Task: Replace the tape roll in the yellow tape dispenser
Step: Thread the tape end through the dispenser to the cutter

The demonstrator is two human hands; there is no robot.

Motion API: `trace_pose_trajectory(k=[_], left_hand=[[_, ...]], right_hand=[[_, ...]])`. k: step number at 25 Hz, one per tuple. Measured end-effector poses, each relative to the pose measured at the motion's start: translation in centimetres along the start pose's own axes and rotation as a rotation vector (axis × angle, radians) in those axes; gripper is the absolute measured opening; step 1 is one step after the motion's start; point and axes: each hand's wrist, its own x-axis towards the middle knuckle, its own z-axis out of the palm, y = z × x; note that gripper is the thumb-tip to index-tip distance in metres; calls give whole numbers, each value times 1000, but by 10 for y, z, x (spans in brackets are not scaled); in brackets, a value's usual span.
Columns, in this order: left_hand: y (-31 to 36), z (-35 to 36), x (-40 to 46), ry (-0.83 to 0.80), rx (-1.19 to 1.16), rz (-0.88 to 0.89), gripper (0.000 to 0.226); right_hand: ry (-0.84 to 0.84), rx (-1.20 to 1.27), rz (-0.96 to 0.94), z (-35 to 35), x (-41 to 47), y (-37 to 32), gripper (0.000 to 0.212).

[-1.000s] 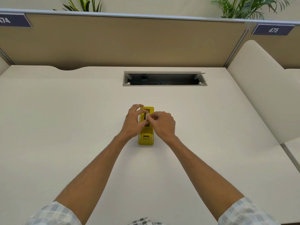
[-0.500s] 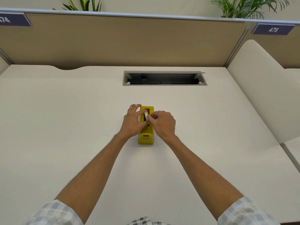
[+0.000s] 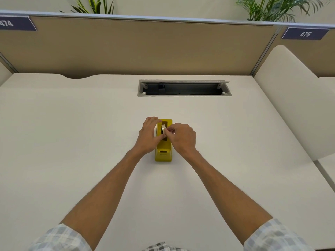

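Centre frame on the bench (image 3: 72, 142) — the tape roll (image 3: 163, 128) now tips lower into the yellow tape dispenser (image 3: 163, 153) than a second ago; right hand (image 3: 183, 136) pinches it, left hand (image 3: 148, 136) grips the dispenser's side — seating looks close.

Two bare forearms run up from the lower corners of the frame to its middle, each ending in a bare hand: the left hand (image 3: 147, 137) and the right hand (image 3: 183, 137), with no rings, watch or bands that can be made out. Short sleeves (image 3: 59, 238) in a pale plaid of white, grey and light blue cover the upper arms at the lower left and lower right. A darker grey-and-white checked cloth (image 3: 161, 247) shows at the bottom centre edge.
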Motion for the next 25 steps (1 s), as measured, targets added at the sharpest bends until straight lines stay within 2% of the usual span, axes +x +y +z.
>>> trace_pose_trajectory(k=[4,9,22,25], left_hand=[[0,-1,4,-36,47,-20,56],[0,1,0,8,46,-9,54],[2,3,-5,68,-35,31,39],[5,0,-2,21,-58,8,50]], right_hand=[[2,-25,-6,2,0,1,25],[20,-53,-34,0,3,2,24],[31,-140,-119,-6,1,-2,27],[29,-157,-122,-7,0,-3,27]])
